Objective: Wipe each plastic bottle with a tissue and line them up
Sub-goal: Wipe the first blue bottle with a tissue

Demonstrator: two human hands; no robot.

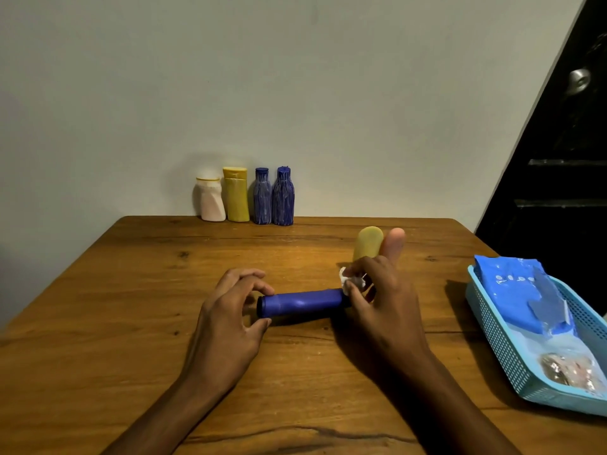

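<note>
A plain blue bottle is held sideways just above the wooden table. My left hand pinches its capped end between thumb and fingers. My right hand grips a crumpled white tissue against the bottle's other end. Behind my right hand lie a yellow bottle and a pink bottle, both partly hidden. Along the wall stand several bottles in a row: a white one, a yellow one, and two streaked blue ones.
A light blue mesh basket sits at the table's right edge, holding a blue tissue pack and a clear wrapper. A dark door with a metal knob stands at the far right. Bare wood spans the table's left half.
</note>
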